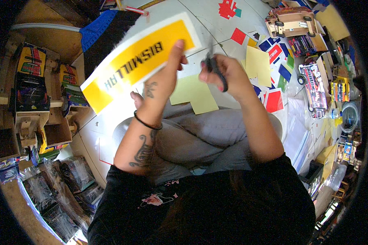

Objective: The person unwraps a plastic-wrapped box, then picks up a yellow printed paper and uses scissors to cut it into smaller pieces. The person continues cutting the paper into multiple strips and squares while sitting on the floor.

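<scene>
My left hand (pixel 164 77) grips a long yellow sticker strip (pixel 129 67) with dark lettering and a white border, its thumb lying on the face near the right end. The strip is held up at a slant above the floor. In my right hand (pixel 234 77) is a pair of scissors (pixel 215 69) with dark handles, fingers through the loops. The blades point away from me and are blurred, just right of the strip and apart from it. Below the hands, a pale yellow backing sheet (pixel 192 90) lies in front of my crossed legs.
Colourful paper scraps (pixel 274 53) and another pale yellow sheet (pixel 258 67) litter the tiled floor at right. Beyond stand wooden toy trucks (pixel 292 22) and a clear plastic sheet (pixel 296 122). Painted truck bodies (pixel 32 81) and plastic-wrapped dark packs (pixel 57 196) line the left.
</scene>
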